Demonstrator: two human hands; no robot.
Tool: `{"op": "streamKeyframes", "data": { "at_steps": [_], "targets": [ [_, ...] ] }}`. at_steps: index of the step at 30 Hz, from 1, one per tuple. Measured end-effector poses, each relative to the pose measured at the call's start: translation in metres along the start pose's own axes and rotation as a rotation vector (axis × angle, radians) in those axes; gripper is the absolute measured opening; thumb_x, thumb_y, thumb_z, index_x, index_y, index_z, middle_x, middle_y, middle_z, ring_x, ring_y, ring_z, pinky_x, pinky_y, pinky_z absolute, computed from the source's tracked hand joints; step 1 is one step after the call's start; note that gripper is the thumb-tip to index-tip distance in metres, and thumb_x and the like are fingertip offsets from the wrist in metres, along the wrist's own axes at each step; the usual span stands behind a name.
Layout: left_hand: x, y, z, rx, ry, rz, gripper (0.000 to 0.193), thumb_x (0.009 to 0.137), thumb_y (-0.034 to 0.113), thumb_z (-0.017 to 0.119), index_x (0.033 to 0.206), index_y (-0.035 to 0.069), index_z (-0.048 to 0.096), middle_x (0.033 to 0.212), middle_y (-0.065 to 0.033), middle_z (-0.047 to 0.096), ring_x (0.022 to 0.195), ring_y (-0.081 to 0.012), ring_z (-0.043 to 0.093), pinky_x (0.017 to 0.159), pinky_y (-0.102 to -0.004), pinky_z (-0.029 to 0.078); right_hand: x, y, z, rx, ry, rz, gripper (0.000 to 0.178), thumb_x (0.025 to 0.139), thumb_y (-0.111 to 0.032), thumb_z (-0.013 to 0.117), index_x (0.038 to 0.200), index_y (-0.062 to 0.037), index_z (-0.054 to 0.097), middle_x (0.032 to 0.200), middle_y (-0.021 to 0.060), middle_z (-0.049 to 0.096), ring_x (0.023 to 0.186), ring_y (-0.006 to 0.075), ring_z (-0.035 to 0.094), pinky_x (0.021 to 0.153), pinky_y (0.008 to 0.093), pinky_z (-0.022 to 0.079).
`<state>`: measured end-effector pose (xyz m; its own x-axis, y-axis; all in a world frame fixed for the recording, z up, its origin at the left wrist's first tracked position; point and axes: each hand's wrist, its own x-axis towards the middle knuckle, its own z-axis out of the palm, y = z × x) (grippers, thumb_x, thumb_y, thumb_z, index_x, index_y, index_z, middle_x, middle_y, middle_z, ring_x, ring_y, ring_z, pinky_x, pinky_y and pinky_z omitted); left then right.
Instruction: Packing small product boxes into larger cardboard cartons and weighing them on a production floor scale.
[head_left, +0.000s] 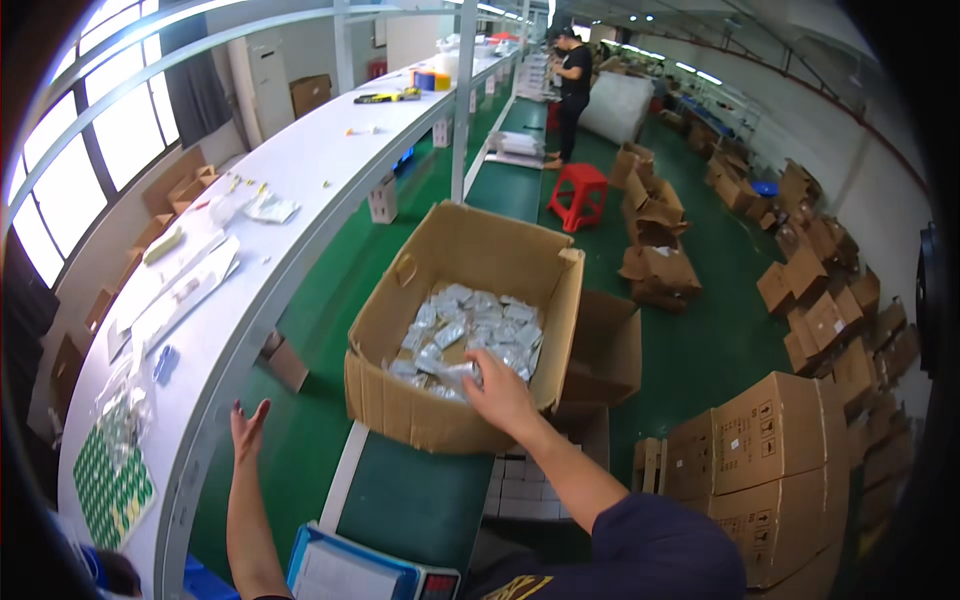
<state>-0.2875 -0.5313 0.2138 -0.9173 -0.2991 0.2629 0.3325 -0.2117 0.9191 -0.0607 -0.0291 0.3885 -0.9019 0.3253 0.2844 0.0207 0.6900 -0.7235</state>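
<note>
A large open cardboard box (pixel 425 415) stands on the green work surface (pixel 405 500) in front of me. Inside it lie several small clear plastic bags (pixel 490 325) with silvery-grey contents. My right hand (pixel 500 392) reaches over the near right side of the box, its fingers closed round one clear plastic bag (pixel 460 373). What that bag contains is too small to tell. To the left of the box, my left hand (pixel 249 432) is raised with thumb and fingers apart, holding nothing. Below, between my arms, sits a blue and white weighing scale (pixel 350 568) with a red display.
A long white table (pixel 300 150) runs along the left, carrying plastic bags, tape and a green-patterned sheet (pixel 110 485). Stacked cartons (pixel 760 480) stand at my right. Farther off are a red stool (pixel 578 195), open boxes (pixel 660 265) and a standing person (pixel 573 90).
</note>
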Motion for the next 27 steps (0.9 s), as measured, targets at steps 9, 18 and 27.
{"op": "streamKeyframes", "data": {
  "at_steps": [9,18,27],
  "targets": [
    [0.103,-0.072,0.095,1.09,-0.217,-0.52,0.068,0.071,0.05,0.078,0.109,-0.005,0.061,0.104,-0.0122,0.064,0.095,-0.0178,0.057,0.085,-0.0321,0.043,0.006,-0.002,-0.009,-0.136,0.045,0.013,0.023,0.086,-0.018,0.062,0.107,-0.0088,0.059,0.1,0.0124,0.064,0.082,0.033,0.065,0.071,0.0399,0.053],
    [0.062,-0.096,0.117,0.407,-0.256,-0.21,0.046,0.075,0.026,0.079,0.107,0.0,0.06,0.099,-0.0053,0.062,0.089,-0.0154,0.058,0.079,-0.029,0.046,0.005,-0.002,-0.009,-0.177,0.106,0.026,0.028,0.086,-0.018,0.063,0.11,-0.0078,0.056,0.097,0.0126,0.066,0.082,0.0339,0.066,0.07,0.0413,0.054],
    [-0.107,0.094,0.138,0.771,-0.392,0.239,0.076,0.067,0.011,0.079,0.132,-0.004,0.043,0.12,-0.0162,0.052,0.105,-0.0281,0.057,0.092,-0.0349,0.047,-0.005,0.007,-0.01,-0.004,0.388,-0.274,0.022,0.087,-0.013,0.066,0.105,-0.0062,0.058,0.096,0.0127,0.06,0.074,0.0232,0.06,0.066,0.0322,0.051]
  ]
}}
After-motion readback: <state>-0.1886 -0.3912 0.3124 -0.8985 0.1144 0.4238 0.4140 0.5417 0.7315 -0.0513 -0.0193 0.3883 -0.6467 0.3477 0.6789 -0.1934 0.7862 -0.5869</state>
